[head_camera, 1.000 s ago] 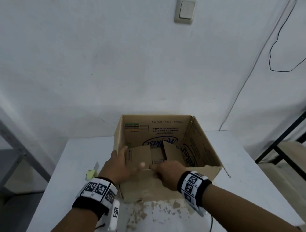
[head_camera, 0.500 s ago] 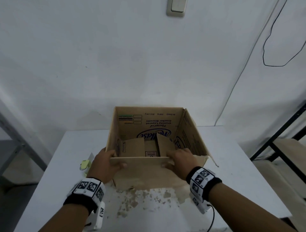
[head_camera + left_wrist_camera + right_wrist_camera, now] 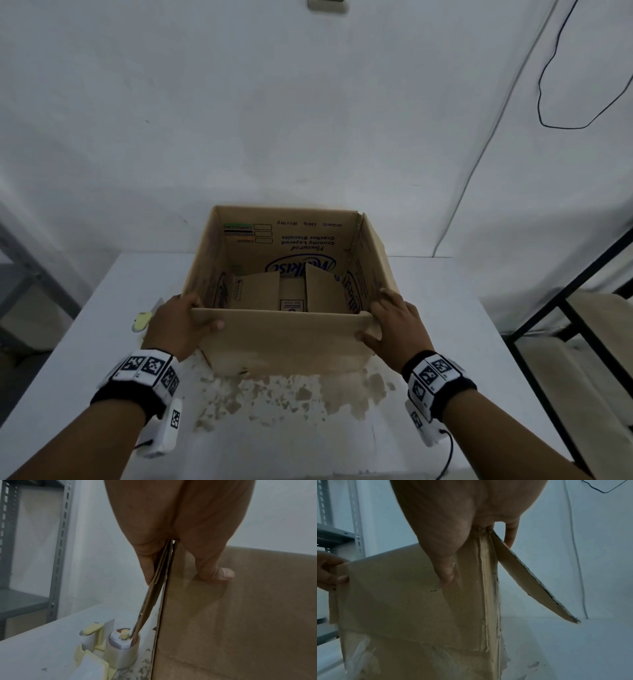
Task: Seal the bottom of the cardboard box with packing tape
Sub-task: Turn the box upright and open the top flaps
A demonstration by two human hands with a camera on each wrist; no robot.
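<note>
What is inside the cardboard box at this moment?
Inside the cardboard box only its own flaps show, folded loosely with a gap between them. Whatever lies beneath them, and the floor behind the near wall, is hidden.

A brown cardboard box [image 3: 291, 294] stands open on the white counter [image 3: 513, 359], and its inside flaps are only partly folded down. The left hand [image 3: 174, 325] holds the near left corner and the right hand [image 3: 397, 325] holds the near right corner. Small brown scraps [image 3: 291, 397] lie on the counter in front of the box, and a yellow thing [image 3: 142, 320] peeks out by the left hand.
</note>
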